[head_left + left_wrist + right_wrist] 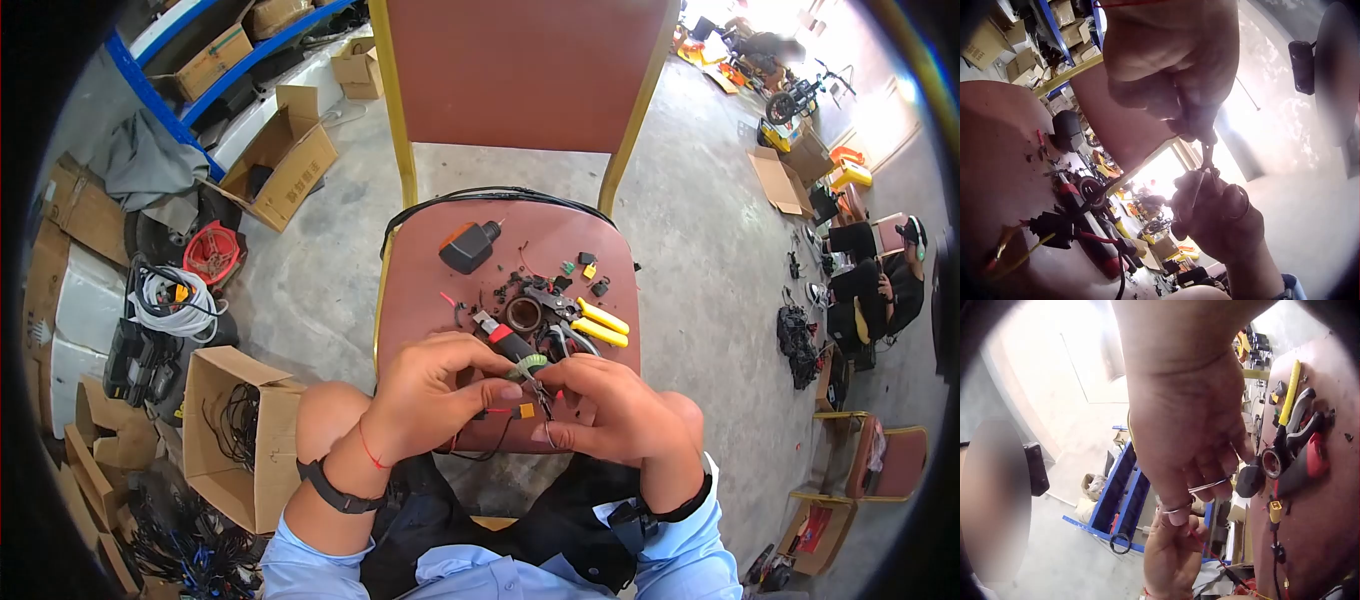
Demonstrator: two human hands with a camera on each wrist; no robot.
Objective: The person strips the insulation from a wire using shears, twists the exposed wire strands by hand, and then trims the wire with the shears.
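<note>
In the head view, the left hand (430, 390) pinches a small green piece (530, 366) between thumb and fingertips over the chair seat (415, 270). Close against it, the right hand (615, 400) holds small metal scissors (541, 398); their loop (1210, 485) lies at its fingers in the right wrist view. A thin red wire (1208, 551) runs down from the left hand's fingertips (1194, 526) there. The left wrist view has the right hand (1219, 219) touching or nearly touching the pinched piece (1208, 153); exact contact is hidden.
On the seat lie yellow-handled pliers (602, 322), a tape roll (523, 314), a red-and-black tool (505, 335), a black-and-orange block (468, 248) and small scraps. An open carton (230, 430) of cables stands at left. Someone sits far right (890, 280).
</note>
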